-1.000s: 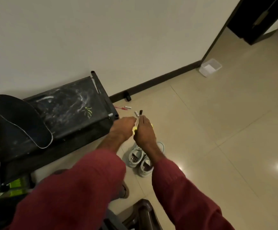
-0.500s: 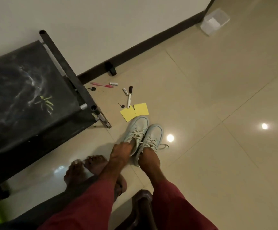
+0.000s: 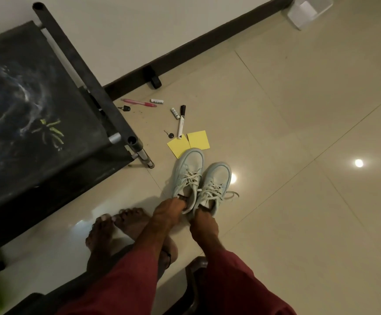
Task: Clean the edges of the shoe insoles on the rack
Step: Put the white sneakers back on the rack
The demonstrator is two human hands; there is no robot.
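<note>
Two pale mint sneakers stand side by side on the tiled floor, the left sneaker (image 3: 188, 172) and the right sneaker (image 3: 215, 183), laces loose. My left hand (image 3: 170, 209) reaches into the opening of the left sneaker, fingers curled over its collar. My right hand (image 3: 204, 220) grips the heel collar of the right sneaker. The black shoe rack (image 3: 32, 110) with a dusty top stands at the left. No insole is in view.
On the floor beyond the sneakers lie two yellow sticky notes (image 3: 188, 142), a white marker (image 3: 181, 121), a pink pen (image 3: 139, 102), small batteries and keys. My bare feet (image 3: 114, 233) stand beside the rack. A white box (image 3: 308, 10) sits by the wall.
My hands left the marker and sticky notes on the floor and came down to the sneakers' openings. My view tilted down; the insole on the rack went out of view.
</note>
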